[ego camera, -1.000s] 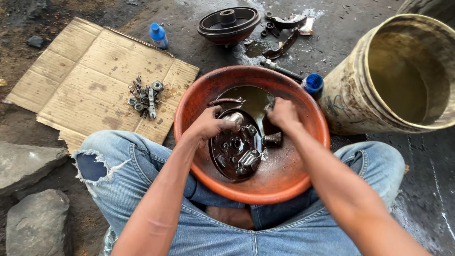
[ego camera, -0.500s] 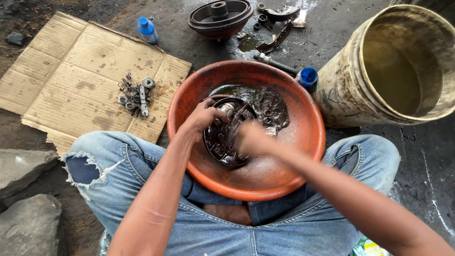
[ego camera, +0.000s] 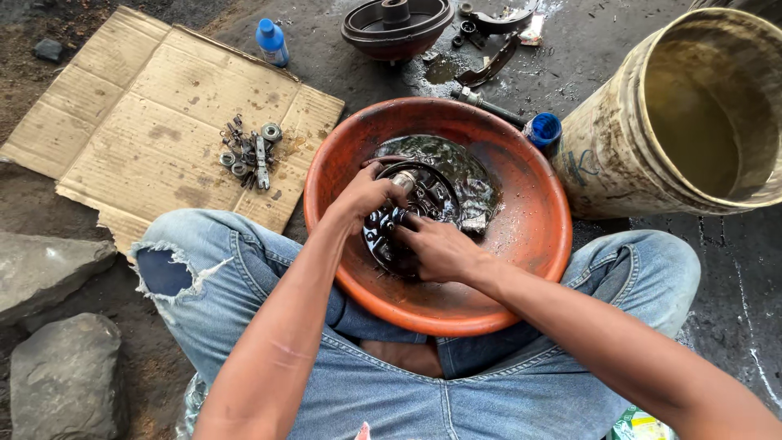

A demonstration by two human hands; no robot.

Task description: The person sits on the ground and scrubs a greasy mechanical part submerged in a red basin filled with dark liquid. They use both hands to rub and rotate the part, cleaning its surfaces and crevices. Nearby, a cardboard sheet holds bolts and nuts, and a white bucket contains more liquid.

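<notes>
Illumination is soft, even daylight; exposure is moderate. Shadows are faint and diffuse. Specular glare appears on the dark liquid (ego camera: 456, 167) in the orange basin (ego camera: 533, 228). Focus is sharp overall. Wide-angle distortion bends the large bucket (ego camera: 652, 122) at the frame edge.

Dark, oil-stained ground (ego camera: 342, 65) in daylight, wet at upper centre. A flattened cardboard sheet (ego camera: 147, 138) lies at upper left; two grey rocks (ego camera: 57, 326) sit at lower left. A large stained bucket (ego camera: 692, 114) stands tilted at upper right.
</notes>
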